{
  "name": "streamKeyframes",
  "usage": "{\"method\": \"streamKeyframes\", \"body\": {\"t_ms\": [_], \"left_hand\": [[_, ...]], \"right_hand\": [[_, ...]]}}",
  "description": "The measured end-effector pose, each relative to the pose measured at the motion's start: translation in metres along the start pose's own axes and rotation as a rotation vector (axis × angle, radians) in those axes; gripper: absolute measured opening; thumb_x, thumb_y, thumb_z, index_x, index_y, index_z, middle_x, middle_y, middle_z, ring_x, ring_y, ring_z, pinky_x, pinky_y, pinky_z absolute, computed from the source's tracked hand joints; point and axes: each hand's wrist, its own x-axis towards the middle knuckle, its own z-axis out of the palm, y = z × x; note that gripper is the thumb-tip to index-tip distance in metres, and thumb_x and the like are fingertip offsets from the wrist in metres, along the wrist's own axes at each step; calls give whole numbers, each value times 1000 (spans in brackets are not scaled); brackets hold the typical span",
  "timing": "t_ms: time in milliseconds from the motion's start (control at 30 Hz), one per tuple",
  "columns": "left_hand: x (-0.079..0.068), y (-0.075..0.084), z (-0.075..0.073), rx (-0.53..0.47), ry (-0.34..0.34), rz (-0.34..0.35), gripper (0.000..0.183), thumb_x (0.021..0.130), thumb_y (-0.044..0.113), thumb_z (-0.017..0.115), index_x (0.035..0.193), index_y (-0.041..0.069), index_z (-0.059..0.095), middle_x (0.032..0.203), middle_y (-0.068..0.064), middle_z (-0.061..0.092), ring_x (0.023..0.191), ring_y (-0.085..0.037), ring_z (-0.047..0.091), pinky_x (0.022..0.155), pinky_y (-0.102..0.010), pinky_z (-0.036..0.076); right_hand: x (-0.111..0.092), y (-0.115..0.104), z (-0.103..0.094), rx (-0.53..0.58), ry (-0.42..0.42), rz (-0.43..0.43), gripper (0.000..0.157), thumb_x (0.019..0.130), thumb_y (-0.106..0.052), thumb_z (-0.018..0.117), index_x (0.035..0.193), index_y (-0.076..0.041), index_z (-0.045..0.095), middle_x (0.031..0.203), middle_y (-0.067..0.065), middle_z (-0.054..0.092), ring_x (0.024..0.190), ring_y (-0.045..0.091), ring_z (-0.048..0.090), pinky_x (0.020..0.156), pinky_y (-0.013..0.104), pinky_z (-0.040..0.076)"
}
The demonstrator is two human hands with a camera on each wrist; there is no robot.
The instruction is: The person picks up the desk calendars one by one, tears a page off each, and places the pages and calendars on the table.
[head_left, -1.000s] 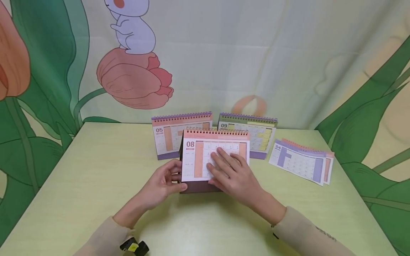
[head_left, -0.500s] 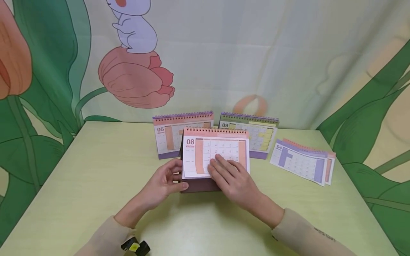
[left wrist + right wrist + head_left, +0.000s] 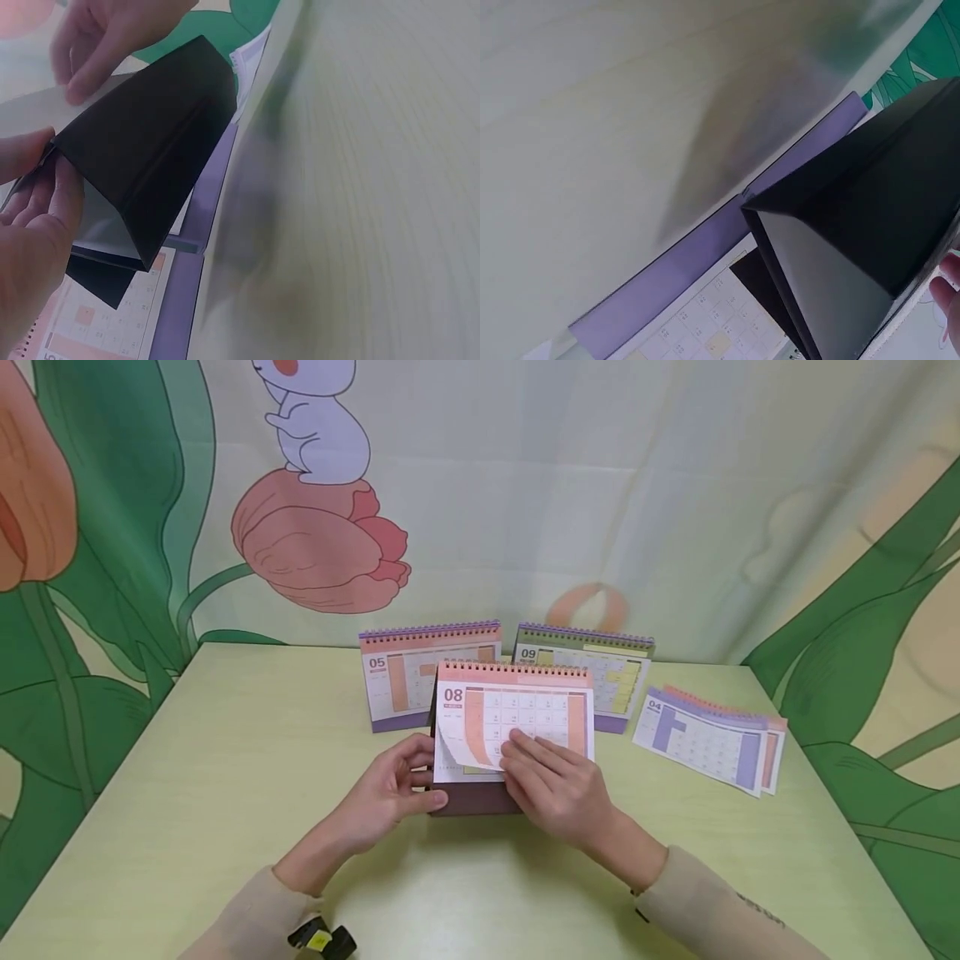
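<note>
In the head view, a desk calendar (image 3: pixel 471 693) with a black stand and a page marked 08 is held up in the middle, tilted back. My left hand (image 3: pixel 390 793) grips its lower left edge, thumb in front and fingers behind, inside the open end of the black base (image 3: pixel 142 135) in the left wrist view. My right hand (image 3: pixel 562 789) lays its extended fingers on the lower right of the top page. That page's lower left corner curls away from the sheet beneath. The right wrist view catches the right fingertips (image 3: pixel 949 281) at its edge.
Behind stand two more desk calendars, a pink-topped one marked 05 (image 3: pixel 382 693) and a green-topped one marked 09 (image 3: pixel 622 689). Loose calendar sheets, the upper one purple and marked 04 (image 3: pixel 697 739), lie at the right of the pale table (image 3: pixel 247 735). A printed curtain (image 3: pixel 480 527) hangs behind.
The right hand has slid down the page, whose lower left corner has lifted and curled. The calendar has shifted slightly right; the left hand keeps its grip.
</note>
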Motion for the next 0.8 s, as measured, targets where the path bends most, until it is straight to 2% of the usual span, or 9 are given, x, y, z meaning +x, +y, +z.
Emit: {"method": "streamKeyframes", "body": {"t_ms": [233,333,467,600,800], "left_hand": [[1,0,3,-2,15,-5,48,90,-17,65,133,-9,47,127,-25,62,109,-32,67,88,-34,58],[2,0,4,-2,18,3,47,90,-17,65,132,-9,47,127,-25,62,108,-31,67,86,-33,59],[3,0,8,-13,2,16,46,89,-17,65,130,-9,48,125,-23,64,105,-29,68,85,-32,59],[4,-2,12,-24,-11,33,45,88,-19,65,128,-10,47,122,-22,65,103,-26,69,84,-32,59],[4,-4,14,-16,-1,33,43,87,-20,64,126,-10,48,123,-25,64,102,-27,69,82,-32,59]], "right_hand": [[1,1,-1,60,25,75,24,103,-16,61,97,3,76,104,14,77,100,28,74,81,42,61],[3,2,1,60,38,108,22,100,-14,58,97,2,74,104,13,76,101,30,73,86,45,59],[4,5,4,40,-2,151,28,99,-19,53,112,0,69,115,14,70,108,33,66,100,54,51],[1,7,6,28,-73,182,41,107,-31,46,132,-4,65,134,16,64,124,36,58,108,61,41],[-3,9,5,73,-98,196,46,111,-32,41,137,-1,64,141,15,61,133,36,54,110,61,39]]}}
